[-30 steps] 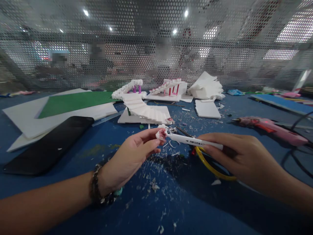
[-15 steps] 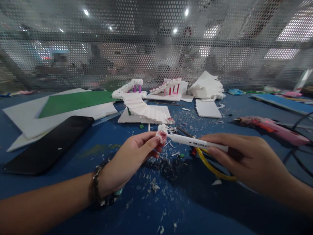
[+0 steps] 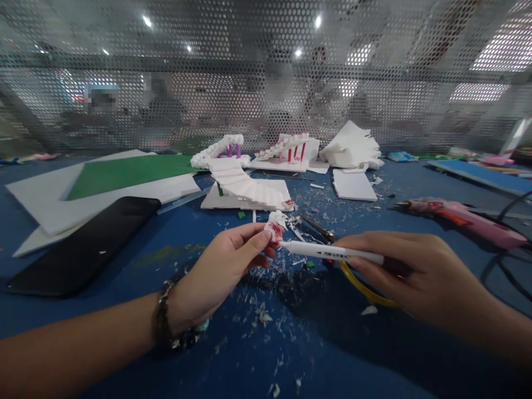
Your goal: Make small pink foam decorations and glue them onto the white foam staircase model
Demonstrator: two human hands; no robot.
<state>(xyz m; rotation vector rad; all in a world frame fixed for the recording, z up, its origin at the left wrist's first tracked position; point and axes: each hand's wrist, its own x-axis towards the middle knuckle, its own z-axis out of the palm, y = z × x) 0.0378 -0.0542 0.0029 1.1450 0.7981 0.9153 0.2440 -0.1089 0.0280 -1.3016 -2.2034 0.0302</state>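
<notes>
Between the thumb and fingers of my left hand (image 3: pixel 228 260) is a small crumpled white piece (image 3: pixel 275 226) with red marks on it; its material I cannot make out. My right hand (image 3: pixel 407 271) grips a white marker pen (image 3: pixel 332 252) with dark lettering, its tip pointing left at the lower edge of the white piece. Just behind my hands stands a white curved staircase model (image 3: pixel 245 185) on a flat base, with a red-marked patch at its right corner. Scissors with a yellow handle (image 3: pixel 366 291) lie partly hidden under my right hand.
A black phone (image 3: pixel 87 244) and white and green sheets (image 3: pixel 133 174) lie at left. On the right is a pink glue gun (image 3: pixel 469 221) with a black cable. Further models, a white block (image 3: pixel 354 184) and a perforated metal screen (image 3: pixel 257 72) are behind. White scraps litter the blue table.
My right hand has lowered the marker slightly, so its tip has moved from the right side of the white piece down to its lower edge. My left hand is nearly still.
</notes>
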